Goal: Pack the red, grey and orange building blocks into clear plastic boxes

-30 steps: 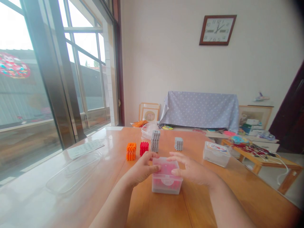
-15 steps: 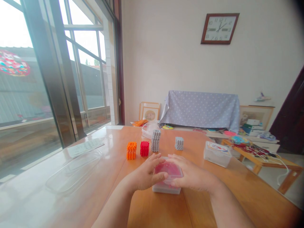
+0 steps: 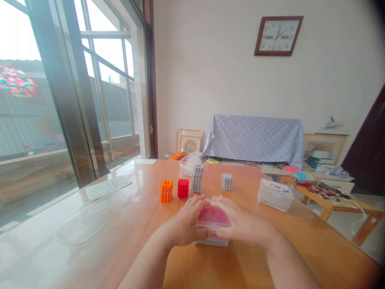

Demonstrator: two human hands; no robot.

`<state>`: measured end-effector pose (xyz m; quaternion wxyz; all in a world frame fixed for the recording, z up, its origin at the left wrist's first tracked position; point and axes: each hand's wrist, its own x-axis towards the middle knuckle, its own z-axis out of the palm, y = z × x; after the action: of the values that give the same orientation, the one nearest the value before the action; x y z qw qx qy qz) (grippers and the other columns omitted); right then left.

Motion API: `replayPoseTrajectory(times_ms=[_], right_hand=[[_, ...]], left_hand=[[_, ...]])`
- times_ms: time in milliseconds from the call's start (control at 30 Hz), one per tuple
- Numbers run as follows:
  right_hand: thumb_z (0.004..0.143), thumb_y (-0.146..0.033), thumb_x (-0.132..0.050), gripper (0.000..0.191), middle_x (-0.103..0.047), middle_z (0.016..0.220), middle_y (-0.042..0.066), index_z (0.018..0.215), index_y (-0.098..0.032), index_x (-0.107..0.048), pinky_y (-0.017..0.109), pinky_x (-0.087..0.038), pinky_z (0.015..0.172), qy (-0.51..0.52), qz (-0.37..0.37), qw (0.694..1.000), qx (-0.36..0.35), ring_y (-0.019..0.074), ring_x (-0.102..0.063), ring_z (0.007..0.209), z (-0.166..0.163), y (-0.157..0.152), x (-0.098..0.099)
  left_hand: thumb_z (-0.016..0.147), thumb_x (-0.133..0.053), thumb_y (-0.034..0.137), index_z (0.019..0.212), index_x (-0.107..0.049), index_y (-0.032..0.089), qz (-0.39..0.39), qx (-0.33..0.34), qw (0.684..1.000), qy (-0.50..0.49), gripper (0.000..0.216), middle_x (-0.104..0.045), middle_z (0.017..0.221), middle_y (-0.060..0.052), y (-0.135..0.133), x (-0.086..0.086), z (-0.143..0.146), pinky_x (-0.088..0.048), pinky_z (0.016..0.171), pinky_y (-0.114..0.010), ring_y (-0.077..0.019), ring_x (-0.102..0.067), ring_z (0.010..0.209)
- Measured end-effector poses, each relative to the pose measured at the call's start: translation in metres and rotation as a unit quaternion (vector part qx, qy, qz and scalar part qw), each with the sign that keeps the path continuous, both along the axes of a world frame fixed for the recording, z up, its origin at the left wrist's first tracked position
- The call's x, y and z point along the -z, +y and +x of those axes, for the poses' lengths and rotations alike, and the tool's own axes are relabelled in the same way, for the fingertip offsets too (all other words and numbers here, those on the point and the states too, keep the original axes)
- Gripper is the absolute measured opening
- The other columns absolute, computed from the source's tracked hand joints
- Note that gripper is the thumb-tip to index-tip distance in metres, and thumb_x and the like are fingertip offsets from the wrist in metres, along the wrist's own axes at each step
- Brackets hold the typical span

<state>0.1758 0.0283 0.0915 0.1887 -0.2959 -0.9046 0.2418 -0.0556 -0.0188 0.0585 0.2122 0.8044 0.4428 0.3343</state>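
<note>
A small clear plastic box with pink contents (image 3: pixel 213 218) stands on the wooden table (image 3: pixel 192 265) right in front of me. My left hand (image 3: pixel 186 224) grips its left side with curled fingers. My right hand (image 3: pixel 240 222) clasps its right side, fingertips over the lid. Beyond the box stand an orange block cube (image 3: pixel 166 191), a red block cube (image 3: pixel 183 188), a tall grey block stack (image 3: pixel 197 178) and a short grey block stack (image 3: pixel 226 181).
A clear flat lid (image 3: pixel 93 218) and a printed sheet (image 3: pixel 108 186) lie at the left by the window. Another clear box (image 3: pixel 275 194) sits at the right. A clear tub (image 3: pixel 187 163) stands at the far table edge. A cluttered low table (image 3: pixel 327 192) is beyond.
The box has tipped so its pink top faces me more and sits lower. Both hands have closed in over it, fingers curling further around its sides.
</note>
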Motion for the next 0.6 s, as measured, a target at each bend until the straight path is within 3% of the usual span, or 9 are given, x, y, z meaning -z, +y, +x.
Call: replayPoseTrajectory(times_ms=[467,600], right_hand=[[0.07,-0.023,-0.075,0.073,-0.055,0.145,0.005,0.14,-0.033,-0.056,0.049,-0.028,0.12,0.006,0.015,1.0,-0.003,0.0308,-0.044,0.139,-0.0035,-0.0051,-0.0029],[0.071,-0.029,-0.076,0.074,-0.05,0.15,0.008,0.141,-0.03,-0.055,0.05,-0.027,0.12,-0.006,0.004,1.0,0.01,0.0327,-0.036,0.145,0.0,-0.0028,-0.0003]], left_hand=[[0.067,-0.079,0.018,0.135,-0.055,0.029,0.015,-0.001,1.0,0.017,0.073,-0.046,0.147,-0.01,-0.0015,-0.0043,0.0031,-0.03,0.118,-0.048,-0.0319,-0.035,0.142],[0.066,-0.079,0.017,0.132,-0.057,0.029,0.003,-0.008,1.0,0.012,0.071,-0.046,0.147,-0.01,-0.0004,-0.0036,0.0028,-0.031,0.119,-0.049,-0.0325,-0.031,0.145]])
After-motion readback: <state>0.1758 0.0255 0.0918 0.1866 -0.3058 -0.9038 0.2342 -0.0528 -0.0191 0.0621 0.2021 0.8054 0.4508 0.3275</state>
